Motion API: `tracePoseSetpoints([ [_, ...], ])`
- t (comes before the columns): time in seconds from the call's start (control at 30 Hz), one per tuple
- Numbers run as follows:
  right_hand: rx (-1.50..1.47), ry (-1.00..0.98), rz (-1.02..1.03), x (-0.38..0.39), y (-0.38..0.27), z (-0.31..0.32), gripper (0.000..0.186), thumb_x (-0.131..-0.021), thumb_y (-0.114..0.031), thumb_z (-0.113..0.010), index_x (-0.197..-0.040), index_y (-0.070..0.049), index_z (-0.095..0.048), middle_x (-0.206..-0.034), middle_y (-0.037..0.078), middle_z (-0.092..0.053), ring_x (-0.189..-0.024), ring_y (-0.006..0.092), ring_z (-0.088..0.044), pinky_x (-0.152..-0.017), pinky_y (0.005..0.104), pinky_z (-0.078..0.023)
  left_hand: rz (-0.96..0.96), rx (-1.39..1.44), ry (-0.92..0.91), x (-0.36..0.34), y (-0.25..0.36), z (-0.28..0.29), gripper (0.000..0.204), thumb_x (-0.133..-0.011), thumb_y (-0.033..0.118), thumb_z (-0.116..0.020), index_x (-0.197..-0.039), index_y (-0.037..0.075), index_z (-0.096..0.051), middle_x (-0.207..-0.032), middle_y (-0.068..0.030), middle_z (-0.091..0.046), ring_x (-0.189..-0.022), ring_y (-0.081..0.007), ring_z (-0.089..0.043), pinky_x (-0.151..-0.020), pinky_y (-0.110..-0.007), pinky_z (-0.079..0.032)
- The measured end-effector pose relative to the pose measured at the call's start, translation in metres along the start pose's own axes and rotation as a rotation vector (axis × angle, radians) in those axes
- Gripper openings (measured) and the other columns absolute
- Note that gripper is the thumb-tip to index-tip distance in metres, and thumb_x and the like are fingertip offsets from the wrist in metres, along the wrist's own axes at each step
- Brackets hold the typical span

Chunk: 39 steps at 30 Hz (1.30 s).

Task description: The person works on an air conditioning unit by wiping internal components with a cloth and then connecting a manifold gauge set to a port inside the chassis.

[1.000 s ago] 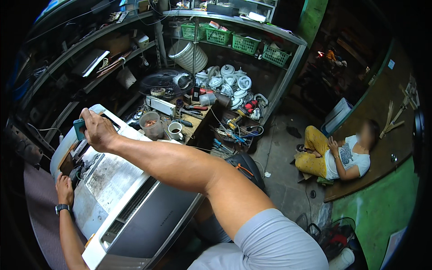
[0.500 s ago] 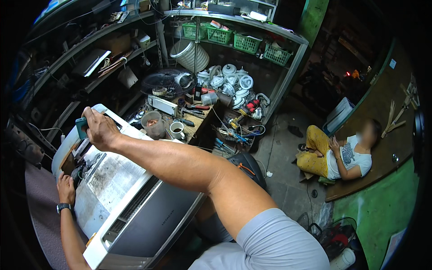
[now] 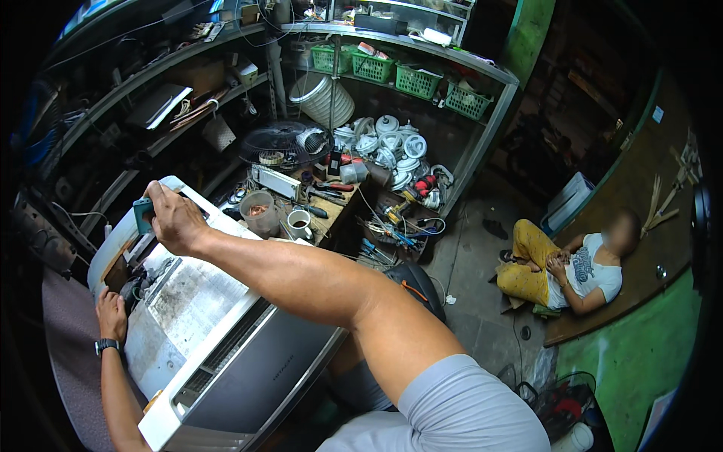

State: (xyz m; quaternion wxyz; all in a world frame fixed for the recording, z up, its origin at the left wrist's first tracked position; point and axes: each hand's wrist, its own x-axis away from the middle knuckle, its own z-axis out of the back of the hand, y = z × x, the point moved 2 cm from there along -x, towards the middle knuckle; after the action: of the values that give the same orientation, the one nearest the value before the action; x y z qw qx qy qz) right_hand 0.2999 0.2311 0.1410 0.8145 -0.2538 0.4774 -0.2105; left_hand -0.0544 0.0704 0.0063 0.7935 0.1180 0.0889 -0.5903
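A white appliance with a dark grey front [image 3: 248, 377] and a grimy metal top [image 3: 184, 309] fills the lower left. My right hand [image 3: 177, 218] reaches across it, fingers closed on a small teal piece [image 3: 143, 217] at its far left end. Lower down, my left hand [image 3: 111, 316] grips the appliance's side with bent fingers beside an opening [image 3: 132, 280] full of dark parts; a watch is on that wrist.
Behind lie a cluttered bench [image 3: 325, 221] with mug [image 3: 298, 224], plastic container [image 3: 258, 221], fan [image 3: 271, 143] and tools. Shelves [image 3: 482, 64] carry green baskets [image 3: 418, 80]. A person [image 3: 572, 271] in yellow trousers sits right, against a wooden board [image 3: 663, 226], beside a dark doorway [image 3: 565, 120].
My hands stay in nearly the same places on the appliance. The view has shifted slightly, and the seated person's hands have come lower, together at the lap.
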Motion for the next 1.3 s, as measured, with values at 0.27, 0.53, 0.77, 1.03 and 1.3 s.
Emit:
tracePoseSetpoints([
  [0.27,-0.029,-0.012,-0.028,-0.002,-0.001,0.001,0.028,-0.092,-0.006,-0.060,-0.115,-0.005,-0.044,-0.106,0.024,-0.062,-0.096,0.0458,-0.065,-0.085,0.0534,-0.051,0.011,0.018,-0.013,0.000,-0.003,0.001,0.032,-0.105,0.027,-0.049,-0.111,0.002,-0.069,-0.124,-0.0103,-0.064,-0.142,-0.0302,-0.041,-0.117,-0.050,-0.029],
  [0.53,-0.012,-0.001,-0.003,-0.001,0.000,-0.001,0.026,-0.093,-0.006,-0.060,-0.115,-0.004,-0.044,-0.105,0.024,-0.062,-0.095,0.0459,-0.064,-0.085,0.0534,-0.051,0.014,-0.008,-0.025,0.001,0.002,0.005,0.037,-0.107,0.030,-0.046,-0.115,0.002,-0.068,-0.128,-0.0102,-0.063,-0.143,-0.0283,-0.040,-0.116,-0.051,-0.030],
  [0.77,-0.028,0.004,0.009,-0.001,0.001,0.002,0.030,-0.089,-0.004,-0.059,-0.115,-0.005,-0.045,-0.104,0.022,-0.062,-0.095,0.0457,-0.065,-0.083,0.0532,-0.051,0.012,0.004,-0.039,0.001,0.006,0.006,0.039,-0.107,0.030,-0.045,-0.110,0.001,-0.071,-0.129,-0.0102,-0.064,-0.143,-0.0294,-0.040,-0.119,-0.049,-0.028],
  [1.03,0.032,0.064,0.146,-0.006,0.005,-0.012,0.029,-0.086,0.000,-0.058,-0.113,-0.002,-0.046,-0.103,0.026,-0.060,-0.094,0.0461,-0.064,-0.084,0.0532,-0.050,-0.026,-0.019,0.025,0.005,-0.003,0.006,0.036,-0.105,0.028,-0.047,-0.108,0.002,-0.072,-0.125,-0.0096,-0.065,-0.141,-0.0301,-0.044,-0.116,-0.049,-0.032],
  [1.3,-0.004,-0.018,0.071,-0.001,-0.002,-0.001,0.022,-0.095,-0.002,-0.058,-0.115,-0.003,-0.047,-0.097,0.023,-0.066,-0.090,0.0402,-0.068,-0.079,0.0502,-0.052,0.030,0.004,-0.027,0.006,0.022,0.021,0.040,-0.102,0.032,-0.049,-0.113,0.003,-0.075,-0.128,-0.0103,-0.067,-0.143,-0.0302,-0.043,-0.119,-0.049,-0.030],
])
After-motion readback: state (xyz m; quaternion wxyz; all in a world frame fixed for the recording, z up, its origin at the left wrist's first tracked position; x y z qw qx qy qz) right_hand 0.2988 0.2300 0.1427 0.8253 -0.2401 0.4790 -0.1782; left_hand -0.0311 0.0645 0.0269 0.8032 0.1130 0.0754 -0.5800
